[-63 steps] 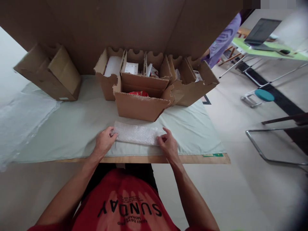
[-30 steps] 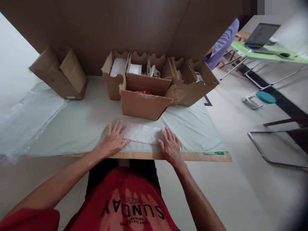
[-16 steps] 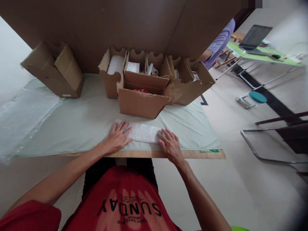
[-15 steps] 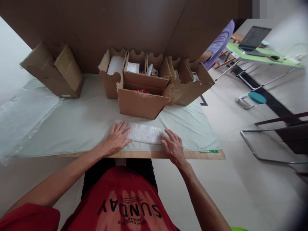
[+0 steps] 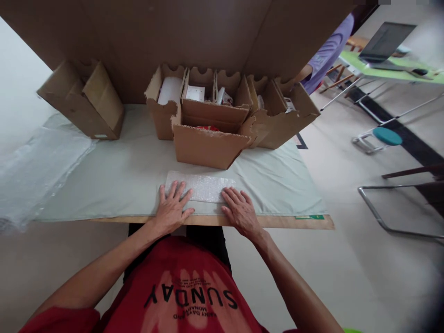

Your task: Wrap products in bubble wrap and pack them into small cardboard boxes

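Note:
A flat strip of bubble wrap (image 5: 205, 187) lies on the cloth-covered table (image 5: 135, 162) near its front edge. My left hand (image 5: 172, 206) rests on the strip's left part with its fingers spread. At the right end, my right hand (image 5: 240, 208) lies flat, fingertips on the wrap and fingers stretched out. Just behind the strip stands a cardboard bin (image 5: 204, 150) with something red inside, mostly hidden by the bin's front wall.
Several more cardboard bins with goods stand behind, one of them holding a white roll (image 5: 169, 90). At far left are another cardboard box (image 5: 83, 104) and a large clear plastic sheet (image 5: 38, 162). A person in a purple sleeve (image 5: 328, 53) is beyond the board, near a green table (image 5: 367, 64).
My right hand has moved inward onto the wrap's right end. My left hand has shifted toward the front edge, uncovering the wrap's left corner. The view has turned slightly.

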A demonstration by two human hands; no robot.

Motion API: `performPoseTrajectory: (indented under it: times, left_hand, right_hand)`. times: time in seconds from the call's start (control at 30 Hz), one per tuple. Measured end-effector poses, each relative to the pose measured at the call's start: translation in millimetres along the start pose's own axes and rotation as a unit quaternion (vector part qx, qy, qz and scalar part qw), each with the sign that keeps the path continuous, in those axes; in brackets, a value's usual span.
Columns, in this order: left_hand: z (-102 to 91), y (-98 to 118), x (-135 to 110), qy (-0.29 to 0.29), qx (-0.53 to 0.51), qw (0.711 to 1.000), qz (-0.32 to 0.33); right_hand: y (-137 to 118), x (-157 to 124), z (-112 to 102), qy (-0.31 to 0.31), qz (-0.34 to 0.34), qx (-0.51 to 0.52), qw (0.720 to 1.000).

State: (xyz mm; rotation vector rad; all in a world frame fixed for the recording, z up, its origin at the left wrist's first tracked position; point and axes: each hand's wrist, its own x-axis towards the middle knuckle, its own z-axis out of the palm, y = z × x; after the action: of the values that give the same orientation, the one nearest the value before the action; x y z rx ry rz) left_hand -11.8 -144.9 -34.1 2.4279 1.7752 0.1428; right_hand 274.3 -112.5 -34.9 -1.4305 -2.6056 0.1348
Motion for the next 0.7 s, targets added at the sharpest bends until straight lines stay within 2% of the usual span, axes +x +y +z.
performPoseTrajectory:
  times: [0.07,0.17,0.23,0.3,0.37,0.47,0.57,0.63,0.7]
  left_hand:
    - [-1.5,3,0,0.000,-0.002,1.000,-0.006]
    - [-3.6,10,1,-0.002,-0.002,1.000,-0.020]
    - [-4.1,15,1,-0.001,0.001,1.000,-0.029]
    - [-4.2,19,-1,-0.001,0.003,0.999,-0.039]
    - [-5.6,20,-3,-0.006,-0.004,0.999,-0.043]
    - [-13.9,11,3,0.012,-0.045,0.998,-0.041]
    - [-28.9,-13,34,0.099,-0.130,0.984,-0.071]
    - [-38.2,-29,67,0.153,-0.220,0.956,-0.118]
    - [-43.4,-41,99,0.177,-0.313,0.921,-0.151]
  right_hand:
    - [0,-1,-3,0.017,0.035,-0.007,0.999]
    - [-14,5,-3,0.056,0.067,-0.015,0.996]
    - [-23,10,0,0.044,0.031,-0.008,0.998]
    - [-26,11,0,0.006,-0.015,0.004,1.000]
    - [-21,9,-5,-0.014,-0.024,0.021,0.999]
    - [-3,12,-20,0.037,0.022,0.070,0.997]
    - [18,37,-31,0.131,0.108,0.165,0.972]
    - [28,66,-32,0.166,0.155,0.251,0.941]
    - [36,97,-28,0.174,0.166,0.339,0.910]
